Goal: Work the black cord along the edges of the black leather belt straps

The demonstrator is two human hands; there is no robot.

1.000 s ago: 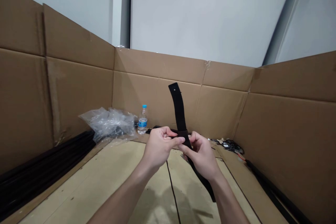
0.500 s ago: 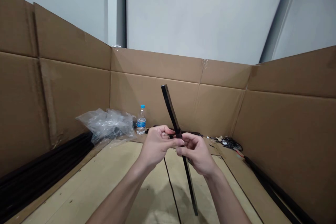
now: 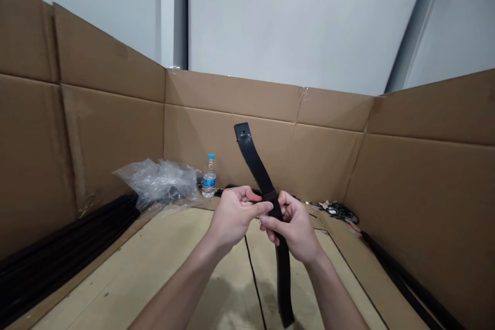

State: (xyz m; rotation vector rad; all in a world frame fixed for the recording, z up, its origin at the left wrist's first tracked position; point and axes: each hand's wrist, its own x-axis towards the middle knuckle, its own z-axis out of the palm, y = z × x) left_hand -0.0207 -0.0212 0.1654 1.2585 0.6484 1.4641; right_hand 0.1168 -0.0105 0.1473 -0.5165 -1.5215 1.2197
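A long flat black bar [image 3: 253, 157] with a small hole near its upper end stands tilted in front of me. Its lower end hangs down over the cardboard floor [image 3: 162, 263]. My left hand [image 3: 234, 214] pinches the bar's middle from the left. My right hand [image 3: 294, 227] grips the same spot from the right, fingers curled round it. Both hands meet at the bar's middle, where a small dark piece sits that I cannot make out.
Cardboard walls [image 3: 100, 113] enclose the space on three sides. Crumpled clear plastic [image 3: 160, 183] and a small water bottle [image 3: 209, 178] lie at the back left. Long black bars [image 3: 58, 258] lie along the left wall, another [image 3: 402, 278] along the right, with small cables [image 3: 338, 211] behind.
The bar has turned about its length: edge-on half a second ago, its flat face shows now. Both hands stay at its middle.
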